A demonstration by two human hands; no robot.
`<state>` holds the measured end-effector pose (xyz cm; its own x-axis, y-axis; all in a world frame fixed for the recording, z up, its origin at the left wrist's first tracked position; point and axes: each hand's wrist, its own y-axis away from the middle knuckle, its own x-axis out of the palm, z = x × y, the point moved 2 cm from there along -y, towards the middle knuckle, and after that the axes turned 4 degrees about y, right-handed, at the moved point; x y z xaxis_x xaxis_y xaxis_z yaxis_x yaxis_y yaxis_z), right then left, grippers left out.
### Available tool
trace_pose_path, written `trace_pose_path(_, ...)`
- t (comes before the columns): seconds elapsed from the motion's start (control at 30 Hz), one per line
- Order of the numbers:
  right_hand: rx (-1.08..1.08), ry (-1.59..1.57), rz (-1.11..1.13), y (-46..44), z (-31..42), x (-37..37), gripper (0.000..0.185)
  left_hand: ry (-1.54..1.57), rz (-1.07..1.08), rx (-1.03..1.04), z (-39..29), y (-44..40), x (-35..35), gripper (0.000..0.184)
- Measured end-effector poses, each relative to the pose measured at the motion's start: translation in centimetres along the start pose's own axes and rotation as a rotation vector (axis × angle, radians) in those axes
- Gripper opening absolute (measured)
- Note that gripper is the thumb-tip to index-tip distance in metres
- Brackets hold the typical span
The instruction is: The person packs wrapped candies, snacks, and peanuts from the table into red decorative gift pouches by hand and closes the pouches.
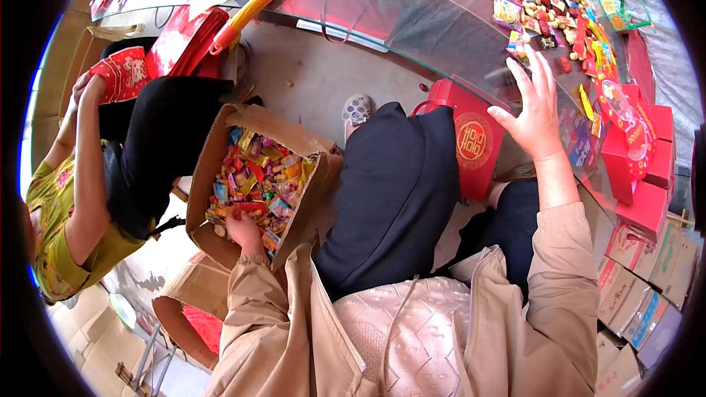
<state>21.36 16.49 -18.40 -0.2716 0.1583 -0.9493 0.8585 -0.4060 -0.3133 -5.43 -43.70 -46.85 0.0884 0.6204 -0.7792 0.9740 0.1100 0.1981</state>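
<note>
My left hand (244,231) is in an open cardboard box (202,195) full of small colourful wrapped candies (265,165). Its fingers are curled among the wrappers beside a red packet (248,207), and what they hold is hard to make out. Raised over the edge of the glass-topped table (412,22), my right hand (535,106) is empty with its fingers spread. A pile of peanuts and wrapped candies (548,7) lies on the table just beyond its fingertips.
Red gift boxes (647,154) stand at the right, and a red bag (474,136) is beside my knee. At the left sits another person (81,206) holding a red packet (123,73). A yellow-orange handle (268,0) crosses the table edge. Another cardboard box (173,301) is below left.
</note>
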Motion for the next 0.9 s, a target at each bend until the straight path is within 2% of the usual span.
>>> trace_pose_path(0.07,-0.004,0.003,0.002,-0.1,0.0,0.0,0.082,-0.293,-0.176,0.078,0.6,-0.5,-1.2,0.045)
trace_pose_path(0.17,-0.016,-0.006,-0.006,-0.1,0.0,0.0,0.081,-0.255,-0.150,-0.247,2.1,-0.3,-1.9,0.061)
trace_pose_path(0.3,-0.016,-0.008,-0.008,-0.1,0.1,-0.1,0.080,-0.255,-0.133,-0.136,3.2,0.7,-1.3,0.070)
trace_pose_path(0.4,-0.015,-0.012,-0.005,-0.1,0.1,-0.1,0.080,-0.252,0.054,-0.131,2.8,0.5,-1.7,0.063)
trace_pose_path(0.5,-0.020,-0.015,-0.012,-0.1,-0.1,0.1,0.080,-0.035,0.089,-0.092,0.8,1.2,-1.8,0.052)
trace_pose_path(0.6,-0.022,-0.015,-0.013,0.0,-0.1,0.1,0.080,0.101,0.108,-0.210,-1.2,2.0,-2.0,0.042)
trace_pose_path(0.7,-0.020,-0.018,-0.008,-0.1,-0.1,0.2,0.079,0.081,0.142,-0.027,2.2,-0.4,-1.6,0.036)
trace_pose_path(0.8,-0.020,-0.023,-0.008,-0.1,-0.1,0.2,0.079,-0.074,0.024,0.069,4.7,-3.1,-2.8,0.043)
trace_pose_path(0.9,-0.027,-0.023,-0.015,-0.1,0.0,0.2,0.079,-0.577,-0.271,0.287,5.8,-4.3,-4.0,0.055)
